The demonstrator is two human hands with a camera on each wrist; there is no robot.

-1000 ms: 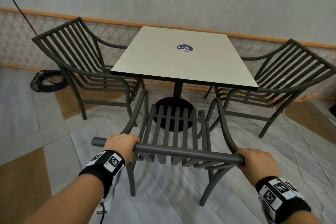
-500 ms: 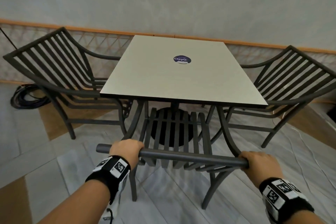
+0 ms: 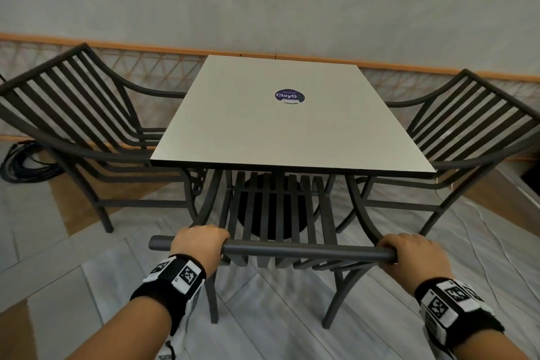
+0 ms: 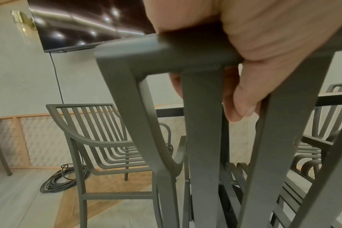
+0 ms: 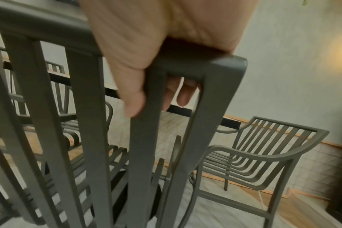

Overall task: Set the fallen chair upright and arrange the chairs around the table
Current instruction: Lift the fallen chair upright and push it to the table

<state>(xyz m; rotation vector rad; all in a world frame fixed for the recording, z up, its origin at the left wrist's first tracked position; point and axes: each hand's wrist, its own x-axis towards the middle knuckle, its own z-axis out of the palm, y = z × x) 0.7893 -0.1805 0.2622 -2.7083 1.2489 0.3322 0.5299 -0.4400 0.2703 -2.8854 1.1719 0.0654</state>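
A dark grey slatted armchair (image 3: 277,213) stands upright before me, its seat front tucked under the near edge of the square pale table (image 3: 263,131). My left hand (image 3: 198,245) grips the left part of its top rail (image 3: 306,251), fingers curled over it (image 4: 240,104). My right hand (image 3: 415,254) grips the rail's right end (image 5: 215,67). A second matching chair (image 3: 79,131) stands upright at the table's left side, a third chair (image 3: 473,137) at its right side.
A coiled black cable (image 3: 26,164) lies on the floor behind the left chair. A thin white cord (image 3: 491,240) trails on the floor at the right. A low lattice panel (image 3: 152,67) runs along the wall behind the table. A dark screen (image 4: 84,26) hangs on the wall.
The chair in my hands has moved forward, and its seat front now sits under the table's near edge. Both hands keep their hold on the top rail.
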